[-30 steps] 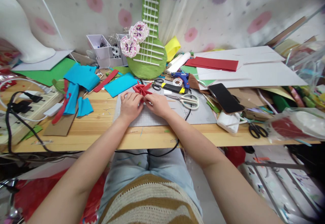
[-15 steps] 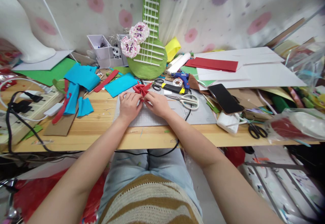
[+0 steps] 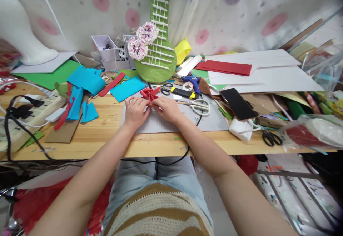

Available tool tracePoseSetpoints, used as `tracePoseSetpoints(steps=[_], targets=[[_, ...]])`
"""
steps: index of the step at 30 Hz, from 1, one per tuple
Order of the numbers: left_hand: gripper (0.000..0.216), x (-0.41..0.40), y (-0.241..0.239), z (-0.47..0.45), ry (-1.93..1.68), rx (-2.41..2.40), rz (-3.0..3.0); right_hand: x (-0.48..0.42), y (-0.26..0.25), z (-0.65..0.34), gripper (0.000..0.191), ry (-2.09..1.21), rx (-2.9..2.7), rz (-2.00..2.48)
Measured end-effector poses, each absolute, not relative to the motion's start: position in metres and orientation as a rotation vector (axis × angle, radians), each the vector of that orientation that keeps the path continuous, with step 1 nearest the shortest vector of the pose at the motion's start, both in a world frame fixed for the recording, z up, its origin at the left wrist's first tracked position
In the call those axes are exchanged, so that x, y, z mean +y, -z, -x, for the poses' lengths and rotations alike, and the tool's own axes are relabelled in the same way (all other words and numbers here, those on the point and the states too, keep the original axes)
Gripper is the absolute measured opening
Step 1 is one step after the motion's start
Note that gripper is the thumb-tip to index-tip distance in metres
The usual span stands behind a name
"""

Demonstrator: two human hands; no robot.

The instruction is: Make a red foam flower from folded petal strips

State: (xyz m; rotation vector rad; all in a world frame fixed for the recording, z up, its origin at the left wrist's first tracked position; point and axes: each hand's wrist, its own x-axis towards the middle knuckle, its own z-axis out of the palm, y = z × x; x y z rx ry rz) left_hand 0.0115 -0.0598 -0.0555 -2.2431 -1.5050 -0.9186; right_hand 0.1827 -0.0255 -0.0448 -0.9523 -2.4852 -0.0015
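Note:
A red folded paper flower (image 3: 149,94) with pointed petals is held at its near end between both hands, over the grey cutting mat (image 3: 214,121). My left hand (image 3: 137,111) pinches it from the left, fingers curled. From the right, my right hand (image 3: 166,108) grips the same end, its fingertips close to the left ones. The exact grip points are partly covered by the fingers. Just right of my right hand lie scissors with pale handles (image 3: 201,107). Behind it are a black and yellow utility knife (image 3: 183,93) and a blue glue gun (image 3: 194,83).
A green lute-shaped craft piece (image 3: 157,72) stands behind the mat. Blue crepe paper (image 3: 87,80) and a power strip (image 3: 32,116) lie left. On the right are a phone (image 3: 238,103), black-handled scissors (image 3: 272,138) and white boards (image 3: 281,75). A black cable (image 3: 184,154) crosses the table's front edge.
My right hand has shifted very slightly to the right, and the red flower's petals have turned a little. Both hands still hold it.

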Motion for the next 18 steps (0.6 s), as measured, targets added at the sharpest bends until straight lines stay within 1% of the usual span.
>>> tracePoseSetpoints(steps=[6,11,15,18], targets=[[0.006,-0.0588,0.0574,-0.0114,0.956,-1.428,2.184,-0.0242,0.0474,-0.1821,0.019,0.038,-2.469,0.896],[0.006,-0.0581,0.0577,-0.0124,0.973,-1.462,2.19,-0.023,0.0479,-0.1822,0.019,0.077,-2.457,0.854],[0.006,-0.0582,0.0573,-0.0121,0.982,-1.452,2.192,-0.0241,0.0464,-0.183,0.021,0.029,-2.452,0.867],[0.005,-0.0579,0.0577,-0.0113,0.999,-1.395,2.204,-0.0252,0.0459,-0.1823,0.018,-0.051,-2.417,0.941]])
